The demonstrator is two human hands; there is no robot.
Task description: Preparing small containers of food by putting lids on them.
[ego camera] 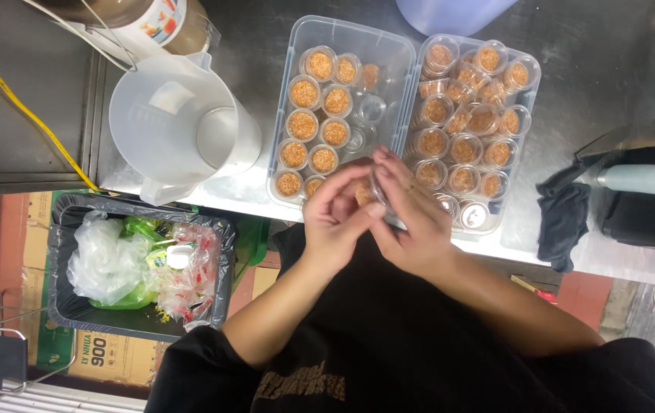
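Mostly hidden cup (between hands)

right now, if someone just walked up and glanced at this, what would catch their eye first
Most striking are the two clear trays of small lidded cups filled with orange-brown seasoning, the left tray half full and the right tray packed, on the steel counter. In front of them the left hand and right hand meet around one small cup. Off to the left stand a white plastic jug and, lower down, a bin stuffed with plastic bags.

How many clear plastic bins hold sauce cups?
2: left bin and right bin, side by side on the counter above the hands; others may be out of frame.
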